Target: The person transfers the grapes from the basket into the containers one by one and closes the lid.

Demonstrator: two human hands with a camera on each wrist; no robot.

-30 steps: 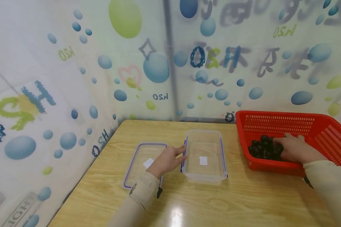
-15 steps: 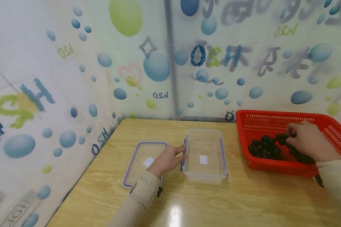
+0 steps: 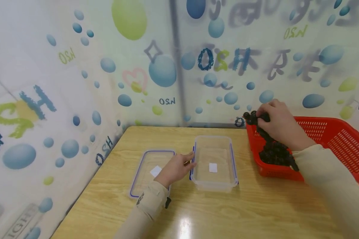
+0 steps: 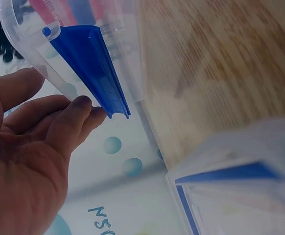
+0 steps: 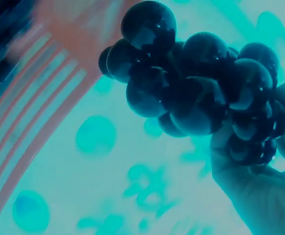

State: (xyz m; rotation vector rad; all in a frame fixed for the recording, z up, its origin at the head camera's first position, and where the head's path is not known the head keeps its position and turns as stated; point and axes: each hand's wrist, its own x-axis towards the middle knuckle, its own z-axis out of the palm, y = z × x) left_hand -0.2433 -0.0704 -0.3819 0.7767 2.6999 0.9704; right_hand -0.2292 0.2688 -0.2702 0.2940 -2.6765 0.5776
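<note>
My right hand (image 3: 282, 124) grips a bunch of dark grapes (image 3: 251, 118), raised at the left end of the red basket (image 3: 335, 131). In the right wrist view this bunch of grapes (image 5: 196, 93) hangs from my thumb and fingers, round and glossy. More dark grapes (image 3: 273, 154) lie in the basket below. My left hand (image 3: 176, 168) rests its loosely bent fingers against the left side of a clear plastic container (image 3: 218, 156). In the left wrist view, the fingertips touch beside its blue latch (image 4: 91, 63).
Left of the container lies a clear lid (image 3: 142, 177) with a blue seal, partly under my left forearm. The wooden table (image 3: 227, 212) meets a patterned curtain (image 3: 164, 116) at the back and on the left.
The right hand has risen out of the red basket and moved left with a bunch of grapes in its grip. The left hand stays by the container.
</note>
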